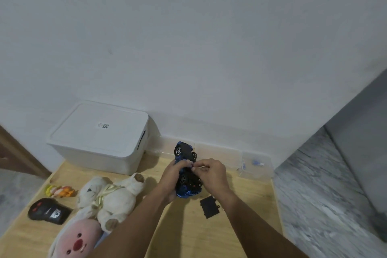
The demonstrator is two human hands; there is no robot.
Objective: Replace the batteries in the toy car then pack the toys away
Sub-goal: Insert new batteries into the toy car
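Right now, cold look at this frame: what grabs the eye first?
The blue toy car, flipped wheels-up at centre, with the left hand gripping its body and the right hand pinching at its underside. Just right of it a black battery cover lies loose on the wooden table. On the left lie plush toys, with a closed white storage box behind them against the wall.

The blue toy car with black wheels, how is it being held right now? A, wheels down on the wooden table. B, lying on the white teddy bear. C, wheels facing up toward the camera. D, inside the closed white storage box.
C: the blue toy car is in the left hand with its black underside and wheels turned up, while the right hand works at its middle.
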